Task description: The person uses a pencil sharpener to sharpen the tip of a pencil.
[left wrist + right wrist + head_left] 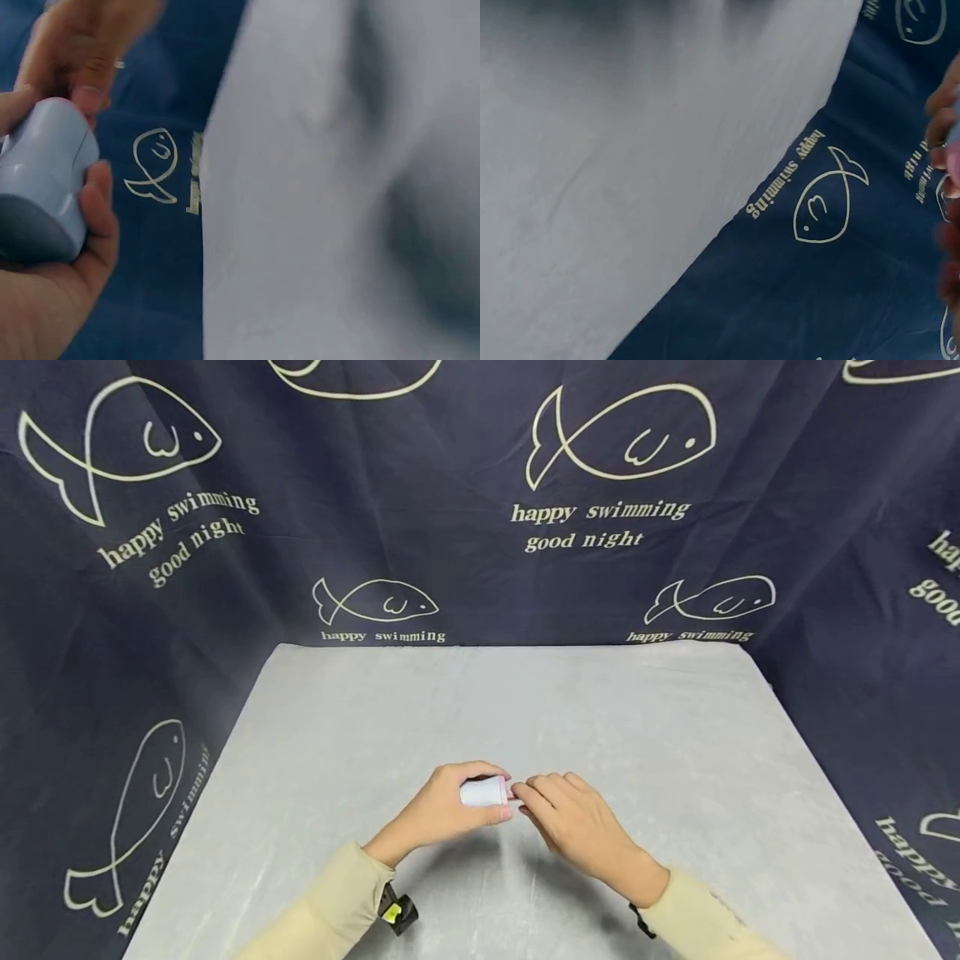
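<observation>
My left hand [450, 802] grips a pale blue, rounded cylinder-like device [482, 792] with a pink rim on its right end. Thumb and fingers wrap its two sides, and it is held up over the table. In the left wrist view the device [46, 169] shows a smooth body with a wider, dark-looking base towards the camera. My right hand [573, 818] comes in from the right, its fingertips pinching a small pinkish piece [511, 791] at the pink end. That piece is mostly hidden by the fingers. The right wrist view catches only blurred fingers [949, 120] at its edge.
A table with a pale grey cover [375, 710] lies under both hands. Dark blue curtains [480, 468] with fish drawings and lettering enclose its back and sides. Wrist straps sit at both cuffs, with a black camera mount [401, 914] by the left one.
</observation>
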`<control>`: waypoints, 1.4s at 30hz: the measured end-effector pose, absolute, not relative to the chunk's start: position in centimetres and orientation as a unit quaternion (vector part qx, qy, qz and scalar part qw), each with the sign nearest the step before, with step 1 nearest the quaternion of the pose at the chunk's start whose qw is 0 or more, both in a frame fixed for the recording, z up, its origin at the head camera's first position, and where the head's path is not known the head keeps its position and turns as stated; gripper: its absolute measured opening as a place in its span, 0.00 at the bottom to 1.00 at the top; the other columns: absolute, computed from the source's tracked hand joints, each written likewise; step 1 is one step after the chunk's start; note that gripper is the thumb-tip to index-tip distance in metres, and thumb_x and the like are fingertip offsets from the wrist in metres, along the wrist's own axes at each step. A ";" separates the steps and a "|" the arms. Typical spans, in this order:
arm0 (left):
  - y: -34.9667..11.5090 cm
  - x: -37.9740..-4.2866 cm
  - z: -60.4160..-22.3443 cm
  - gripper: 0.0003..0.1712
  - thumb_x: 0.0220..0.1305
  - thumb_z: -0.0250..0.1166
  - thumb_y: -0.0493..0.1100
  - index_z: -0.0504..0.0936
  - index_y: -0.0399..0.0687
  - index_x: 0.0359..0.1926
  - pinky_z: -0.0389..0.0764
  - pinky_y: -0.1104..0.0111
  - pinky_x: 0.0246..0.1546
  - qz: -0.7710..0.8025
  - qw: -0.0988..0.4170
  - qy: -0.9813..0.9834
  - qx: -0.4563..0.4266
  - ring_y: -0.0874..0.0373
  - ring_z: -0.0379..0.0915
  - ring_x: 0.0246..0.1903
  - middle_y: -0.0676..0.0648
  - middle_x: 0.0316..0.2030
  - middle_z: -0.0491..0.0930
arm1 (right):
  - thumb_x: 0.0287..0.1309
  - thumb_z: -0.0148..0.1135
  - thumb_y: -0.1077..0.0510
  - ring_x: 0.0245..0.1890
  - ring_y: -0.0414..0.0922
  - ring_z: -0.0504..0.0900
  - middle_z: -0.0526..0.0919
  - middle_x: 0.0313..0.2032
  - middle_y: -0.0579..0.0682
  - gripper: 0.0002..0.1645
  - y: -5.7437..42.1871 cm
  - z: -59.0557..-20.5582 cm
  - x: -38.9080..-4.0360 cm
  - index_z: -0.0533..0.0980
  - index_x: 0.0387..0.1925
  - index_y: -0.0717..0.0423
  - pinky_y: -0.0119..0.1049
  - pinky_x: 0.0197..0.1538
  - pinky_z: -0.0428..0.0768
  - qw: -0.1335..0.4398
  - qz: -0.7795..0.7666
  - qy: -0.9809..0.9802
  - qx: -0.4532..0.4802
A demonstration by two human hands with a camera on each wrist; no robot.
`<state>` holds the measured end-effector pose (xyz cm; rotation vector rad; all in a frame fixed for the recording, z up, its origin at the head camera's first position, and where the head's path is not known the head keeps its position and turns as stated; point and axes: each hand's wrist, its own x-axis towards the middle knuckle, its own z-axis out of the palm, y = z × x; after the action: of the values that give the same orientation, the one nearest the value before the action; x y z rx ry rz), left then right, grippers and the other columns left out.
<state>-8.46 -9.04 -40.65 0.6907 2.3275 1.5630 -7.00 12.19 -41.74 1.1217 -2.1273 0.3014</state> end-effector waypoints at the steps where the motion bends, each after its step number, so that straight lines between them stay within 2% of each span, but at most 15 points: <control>1: -9.1 -8.5 -40.6 0.19 0.55 0.70 0.46 0.82 0.45 0.48 0.75 0.71 0.30 0.560 0.165 0.781 0.221 0.61 0.73 0.32 0.47 0.41 0.83 | 0.72 0.42 0.56 0.25 0.41 0.72 0.76 0.30 0.45 0.16 12.1 -41.8 -7.1 0.76 0.39 0.59 0.29 0.28 0.66 0.375 0.112 -0.809 0.439; 5: -9.1 -8.7 -40.3 0.16 0.58 0.67 0.43 0.82 0.41 0.47 0.75 0.70 0.27 0.608 0.246 0.729 0.193 0.59 0.72 0.31 0.43 0.38 0.81 | 0.70 0.45 0.59 0.20 0.39 0.65 0.71 0.23 0.45 0.15 11.9 -41.8 -7.5 0.77 0.33 0.59 0.26 0.26 0.59 0.448 0.116 -0.762 0.453; 7: -9.0 -8.5 -40.2 0.17 0.57 0.68 0.44 0.82 0.42 0.47 0.75 0.71 0.26 0.592 0.225 0.745 0.209 0.60 0.72 0.31 0.45 0.38 0.82 | 0.71 0.45 0.58 0.19 0.38 0.63 0.69 0.21 0.44 0.17 11.8 -41.6 -7.5 0.77 0.31 0.59 0.25 0.25 0.58 0.444 0.131 -0.763 0.452; 9: -9.0 -8.3 -40.2 0.21 0.55 0.71 0.46 0.81 0.43 0.48 0.75 0.73 0.29 0.541 0.155 0.781 0.270 0.61 0.73 0.32 0.47 0.40 0.82 | 0.72 0.44 0.56 0.18 0.36 0.61 0.68 0.20 0.43 0.18 11.8 -41.5 -7.2 0.77 0.31 0.57 0.22 0.23 0.57 0.394 0.168 -0.786 0.446; 11: -8.9 -8.3 -40.3 0.24 0.52 0.72 0.48 0.80 0.43 0.49 0.77 0.75 0.34 0.441 0.039 0.818 0.367 0.62 0.75 0.35 0.48 0.41 0.82 | 0.71 0.47 0.55 0.18 0.31 0.61 0.71 0.20 0.40 0.16 11.9 -41.1 -6.8 0.78 0.31 0.54 0.20 0.21 0.59 0.287 0.238 -0.824 0.427; 13: -8.9 -8.3 -40.6 0.25 0.53 0.72 0.49 0.79 0.41 0.49 0.78 0.75 0.37 0.316 -0.101 0.822 0.463 0.61 0.76 0.36 0.48 0.41 0.81 | 0.69 0.49 0.55 0.18 0.28 0.60 0.70 0.19 0.37 0.14 12.2 -40.7 -6.5 0.78 0.30 0.51 0.20 0.21 0.61 0.130 0.331 -0.849 0.392; 16: -8.9 -8.6 -41.1 0.22 0.60 0.65 0.51 0.78 0.39 0.48 0.78 0.75 0.37 0.135 -0.309 0.760 0.555 0.60 0.76 0.34 0.47 0.40 0.80 | 0.67 0.51 0.60 0.18 0.28 0.59 0.66 0.17 0.37 0.13 12.6 -39.9 -6.5 0.79 0.28 0.58 0.23 0.22 0.60 -0.114 0.473 -0.817 0.309; 18: -8.9 -8.7 -41.4 0.21 0.63 0.62 0.52 0.78 0.39 0.48 0.76 0.75 0.33 0.074 -0.384 0.721 0.572 0.60 0.75 0.32 0.47 0.40 0.81 | 0.66 0.48 0.63 0.17 0.31 0.56 0.61 0.16 0.40 0.14 12.7 -39.6 -6.7 0.77 0.28 0.64 0.26 0.22 0.58 -0.220 0.519 -0.783 0.264; 20: -8.9 -8.7 -41.7 0.21 0.62 0.62 0.52 0.78 0.39 0.48 0.76 0.75 0.32 0.060 -0.401 0.713 0.572 0.60 0.75 0.31 0.48 0.40 0.81 | 0.67 0.48 0.63 0.17 0.32 0.56 0.60 0.16 0.40 0.14 12.8 -39.6 -6.9 0.77 0.30 0.66 0.27 0.21 0.57 -0.242 0.520 -0.779 0.253; 23: -9.0 -8.7 -42.0 0.25 0.54 0.70 0.49 0.78 0.40 0.49 0.78 0.74 0.38 0.141 -0.323 0.762 0.543 0.59 0.77 0.36 0.47 0.41 0.80 | 0.68 0.51 0.58 0.18 0.30 0.65 0.69 0.19 0.39 0.11 12.6 -40.2 -6.6 0.78 0.36 0.58 0.25 0.22 0.64 -0.110 0.435 -0.839 0.307; 28: -9.2 -8.6 -41.9 0.28 0.48 0.75 0.46 0.79 0.42 0.50 0.78 0.76 0.37 0.405 -0.071 0.824 0.390 0.62 0.76 0.37 0.48 0.43 0.82 | 0.71 0.47 0.54 0.24 0.37 0.75 0.78 0.29 0.44 0.13 12.1 -42.0 -6.6 0.75 0.39 0.57 0.26 0.24 0.69 0.277 0.170 -0.856 0.403; 31: -9.3 -8.4 -41.3 0.26 0.50 0.74 0.46 0.80 0.45 0.51 0.76 0.74 0.31 0.502 0.044 0.812 0.294 0.64 0.74 0.32 0.48 0.43 0.83 | 0.72 0.43 0.56 0.23 0.40 0.73 0.77 0.28 0.46 0.16 12.0 -42.6 -7.2 0.75 0.37 0.59 0.28 0.23 0.65 0.393 0.102 -0.812 0.420; 36: -9.1 -8.4 -40.9 0.24 0.52 0.73 0.47 0.81 0.46 0.50 0.76 0.72 0.30 0.519 0.095 0.808 0.261 0.65 0.73 0.31 0.49 0.42 0.83 | 0.71 0.44 0.56 0.18 0.39 0.66 0.71 0.22 0.45 0.17 11.7 -42.7 -7.9 0.76 0.31 0.59 0.24 0.20 0.58 0.441 0.100 -0.777 0.437; 39: -9.2 -8.3 -41.0 0.25 0.50 0.73 0.47 0.80 0.45 0.50 0.76 0.75 0.31 0.484 0.054 0.817 0.307 0.65 0.73 0.32 0.50 0.42 0.83 | 0.73 0.42 0.55 0.16 0.35 0.60 0.67 0.19 0.43 0.19 11.5 -42.7 -7.9 0.75 0.29 0.58 0.21 0.18 0.56 0.408 0.140 -0.785 0.445; 42: -9.3 -8.4 -41.3 0.27 0.49 0.75 0.47 0.79 0.43 0.50 0.77 0.76 0.34 0.423 -0.034 0.824 0.375 0.63 0.75 0.36 0.49 0.42 0.81 | 0.73 0.40 0.52 0.16 0.31 0.57 0.68 0.19 0.41 0.21 11.4 -42.6 -7.6 0.75 0.30 0.55 0.18 0.17 0.56 0.328 0.207 -0.812 0.435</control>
<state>-8.35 -9.30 -41.25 1.2049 2.6469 1.3595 -7.60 11.43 -42.61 1.1396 -2.1271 0.5432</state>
